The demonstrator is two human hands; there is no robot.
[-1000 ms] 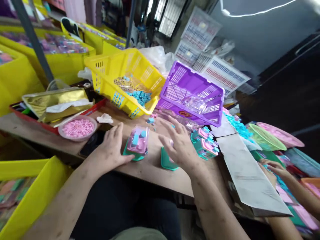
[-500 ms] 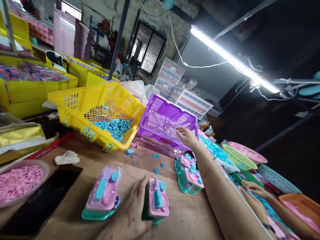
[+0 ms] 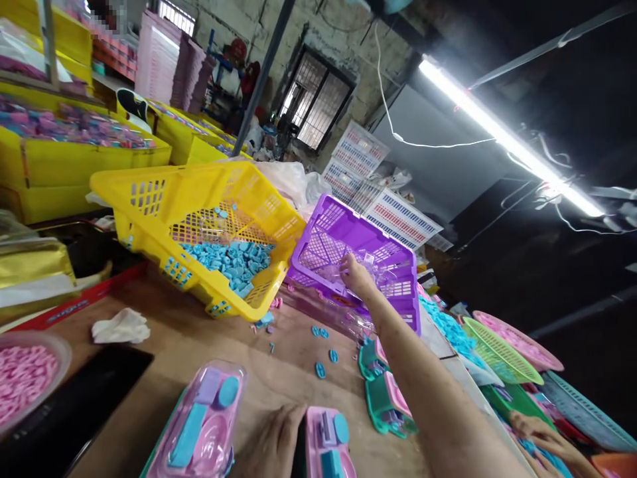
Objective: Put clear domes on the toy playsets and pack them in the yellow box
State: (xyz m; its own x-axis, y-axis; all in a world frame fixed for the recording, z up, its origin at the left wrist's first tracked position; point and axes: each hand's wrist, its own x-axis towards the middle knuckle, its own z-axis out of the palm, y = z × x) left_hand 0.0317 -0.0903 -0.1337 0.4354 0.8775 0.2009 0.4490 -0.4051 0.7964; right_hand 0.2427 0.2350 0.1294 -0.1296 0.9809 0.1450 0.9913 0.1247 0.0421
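Note:
My right hand (image 3: pixel 356 277) reaches into the purple basket (image 3: pixel 417 292), its fingers curled among clear plastic pieces (image 3: pixel 378 269). What they hold, if anything, I cannot make out. My left hand (image 3: pixel 279 438) is at the bottom edge, closed against the left side of a small toy kitchen unit (image 3: pixel 331 435) with a pink top and blue and lilac parts; its fingertips are mostly hidden. Left of that hand stands a similar toy (image 3: pixel 206 425) under a clear plastic cover. Two more green-and-pink toys (image 3: pixel 388 401) stand partly behind my right forearm.
A yellow basket (image 3: pixel 263 302) holds blue pieces. Several small blue parts (image 3: pixel 320 370) lie on the table, near a crumpled tissue (image 3: pixel 121 327). At left are a black phone-like slab (image 3: pixel 84 405) and a bowl of pink pieces (image 3: pixel 24 378). Another person's hands (image 3: pixel 542 438) work at right.
My right hand has moved a little left and deeper into the purple basket, its fingers now curled. The view has shifted, so the near toys and my left hand appear lower.

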